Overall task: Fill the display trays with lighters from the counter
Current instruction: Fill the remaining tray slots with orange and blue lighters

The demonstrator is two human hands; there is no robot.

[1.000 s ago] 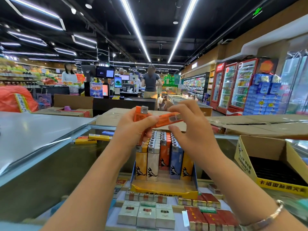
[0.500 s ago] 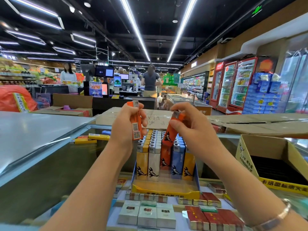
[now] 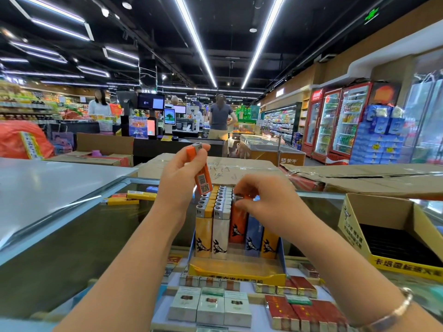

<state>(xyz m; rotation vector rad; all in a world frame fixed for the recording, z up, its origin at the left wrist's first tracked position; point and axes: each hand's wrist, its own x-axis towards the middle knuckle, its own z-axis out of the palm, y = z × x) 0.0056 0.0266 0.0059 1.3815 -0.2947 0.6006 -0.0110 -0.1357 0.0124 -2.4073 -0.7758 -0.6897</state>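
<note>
Upright lighters (image 3: 220, 226) fill the display tray (image 3: 237, 271); right hand (image 3: 266, 202) pinches one there, left hand (image 3: 178, 178) grips an orange lighter (image 3: 201, 172)

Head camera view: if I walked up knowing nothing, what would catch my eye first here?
Probably the two bare hands in the middle: the left hand holds an orange lighter up above the display tray, while the right hand pinches the top of another orange lighter standing in the tray's rows of yellow, white, orange and blue lighters. Behind, long bright ceiling lights run over the shop aisles.
</note>
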